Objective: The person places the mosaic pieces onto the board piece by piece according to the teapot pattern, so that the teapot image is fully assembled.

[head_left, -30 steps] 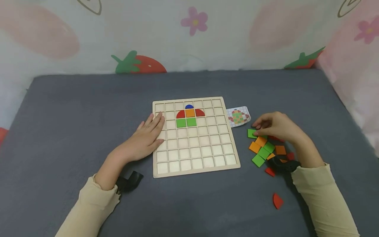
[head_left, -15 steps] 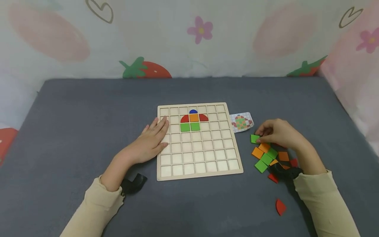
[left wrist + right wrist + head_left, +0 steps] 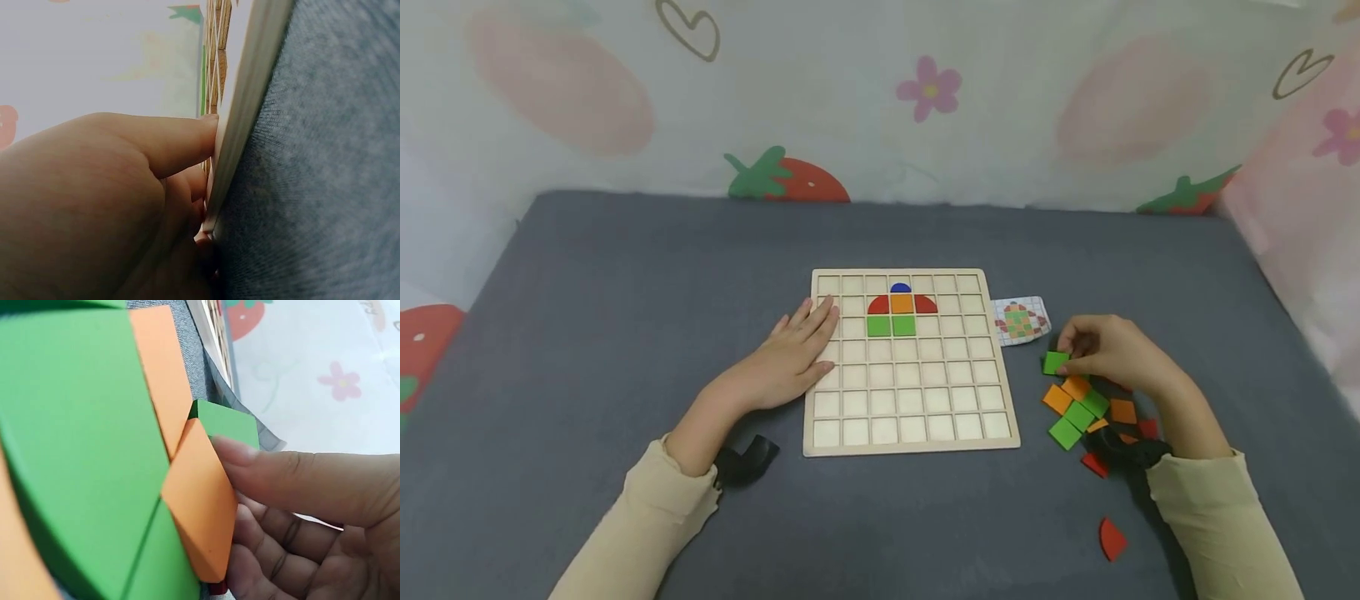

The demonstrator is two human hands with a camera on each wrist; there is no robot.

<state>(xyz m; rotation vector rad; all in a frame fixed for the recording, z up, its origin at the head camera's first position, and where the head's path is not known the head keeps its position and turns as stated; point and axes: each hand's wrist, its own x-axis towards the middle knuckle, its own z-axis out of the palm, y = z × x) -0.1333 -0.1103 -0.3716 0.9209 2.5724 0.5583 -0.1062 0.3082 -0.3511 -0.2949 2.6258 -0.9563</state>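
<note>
Pinching green tile point(image 3: 1054, 363), right fingers point(image 3: 1081, 365); cloth point(image 3: 1026, 387) gap to board edge point(image 3: 1003, 383).

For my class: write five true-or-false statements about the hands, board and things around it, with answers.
1. The left hand rests on the pale wooden grid board. True.
2. The right hand holds nothing. False: it holds a green square tile.
3. A blue half-round tile lies in the board's top row. True.
4. The board's orange square tile lies between two green ones. False: between two red quarter-round tiles.
5. A white card with a coloured pattern lies at the board's left. False: it lies at the right.
</note>
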